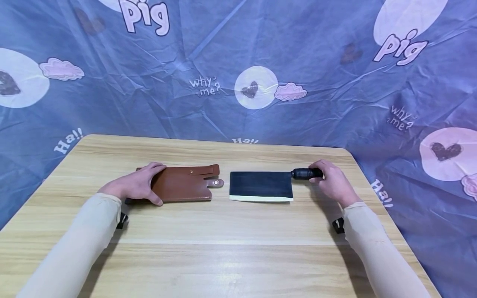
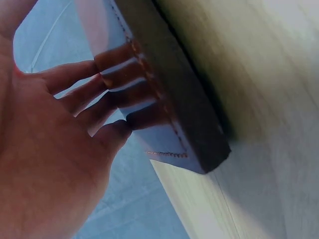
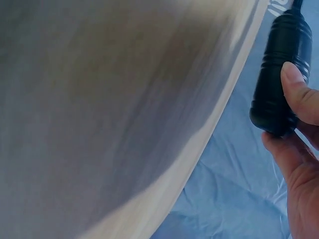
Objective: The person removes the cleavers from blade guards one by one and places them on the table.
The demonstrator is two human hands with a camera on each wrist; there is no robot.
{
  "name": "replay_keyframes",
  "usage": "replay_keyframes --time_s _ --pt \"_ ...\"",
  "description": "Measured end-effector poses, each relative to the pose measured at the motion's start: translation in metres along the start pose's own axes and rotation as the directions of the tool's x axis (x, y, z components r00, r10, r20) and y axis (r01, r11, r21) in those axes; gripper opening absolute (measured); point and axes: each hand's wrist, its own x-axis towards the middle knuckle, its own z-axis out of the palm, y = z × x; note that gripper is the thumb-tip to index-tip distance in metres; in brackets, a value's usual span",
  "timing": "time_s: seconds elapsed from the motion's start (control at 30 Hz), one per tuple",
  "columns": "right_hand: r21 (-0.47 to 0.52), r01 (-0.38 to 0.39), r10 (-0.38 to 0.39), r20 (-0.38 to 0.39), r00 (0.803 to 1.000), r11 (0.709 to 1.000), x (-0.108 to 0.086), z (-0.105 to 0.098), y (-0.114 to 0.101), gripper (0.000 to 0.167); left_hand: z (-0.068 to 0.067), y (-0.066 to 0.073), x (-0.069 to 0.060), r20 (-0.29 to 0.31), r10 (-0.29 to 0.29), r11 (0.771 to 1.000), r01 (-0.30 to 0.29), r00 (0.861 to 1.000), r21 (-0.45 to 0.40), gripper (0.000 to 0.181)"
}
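Note:
A brown leather knife sheath (image 1: 182,186) lies flat on the left part of the table, its snap strap (image 1: 215,183) pointing right. My left hand (image 1: 139,186) spreads over the sheath's left end. In the left wrist view, the left fingertips (image 2: 117,132) rest on its glossy stitched surface. To the right of the sheath lies a cleaver (image 1: 261,185), with a dark blade, a pale edge facing me and a black ridged handle (image 1: 306,174). My right hand (image 1: 333,182) pinches the handle's end between thumb and fingers, also seen in the right wrist view.
Both things lie on a light wood-grain table (image 1: 231,256), toward its far edge. A blue printed cloth (image 1: 208,116) hangs behind the table and along its right side. Small black devices (image 1: 338,225) sit under the wrists.

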Motion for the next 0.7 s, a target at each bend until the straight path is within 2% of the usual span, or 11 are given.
replay_keyframes --time_s 0.47,0.7 --pt "-0.004 -0.005 0.005 -0.019 1.000 1.000 -0.0082 -0.0054 0.0064 0.036 -0.0019 -0.0030 0.0036 0.014 0.012 1.000 -0.012 1.000 0.000 0.113" --pt "-0.002 -0.021 0.021 -0.007 1.000 1.000 -0.0059 -0.0045 0.0074 0.036 -0.0033 -0.0051 -0.0006 0.015 0.009 1.000 -0.009 1.000 -0.003 0.114"
